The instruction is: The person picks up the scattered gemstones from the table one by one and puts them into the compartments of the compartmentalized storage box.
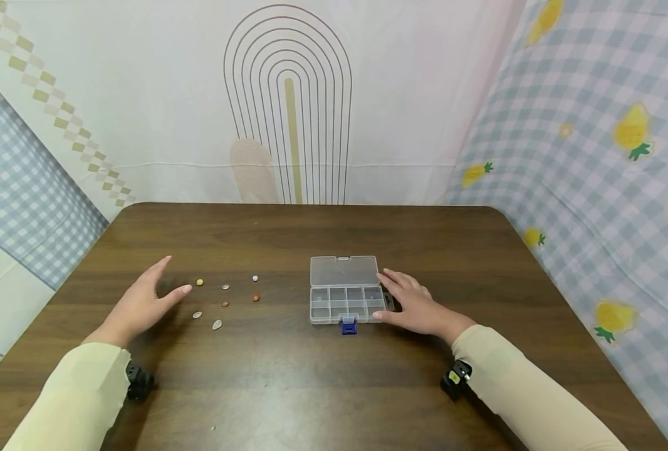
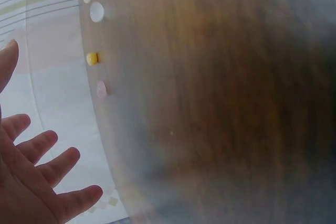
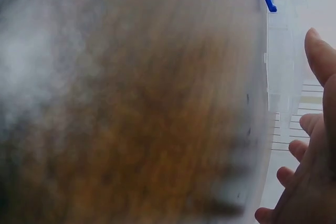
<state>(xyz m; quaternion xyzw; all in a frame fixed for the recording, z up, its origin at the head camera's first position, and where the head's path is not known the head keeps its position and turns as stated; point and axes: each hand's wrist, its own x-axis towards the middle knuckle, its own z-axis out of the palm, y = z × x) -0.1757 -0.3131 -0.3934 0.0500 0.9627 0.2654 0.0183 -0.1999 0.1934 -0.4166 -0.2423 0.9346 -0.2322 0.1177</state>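
Note:
On the brown table, my left hand (image 1: 136, 307) is spread with thumb and fingers apart, left of several small, smooth, pebble-like pieces. Nearest its thumb lies a yellow piece (image 1: 200, 282); a white one (image 1: 255, 278), an orange one (image 1: 256, 298), a small brown one (image 1: 225, 304) and pale, clear-looking ones (image 1: 217, 324) are scattered to the right. A clear plastic compartment box (image 1: 320, 312) stands right of them, its lid (image 1: 342, 271) raised back and its blue latch (image 1: 348, 327) facing front. Loosely extended, my right hand (image 1: 413, 307) has its fingertips and thumb right at the box's right side.
The tabletop (image 1: 277, 388) ends at a white cloth (image 1: 413, 94) with arch lines behind it. A blue checked cloth (image 1: 582, 163) hangs along the right. Each wrist carries a small black camera (image 1: 139, 382) below the sleeve cuff. A tiny light speck (image 1: 213, 428) lies near the front.

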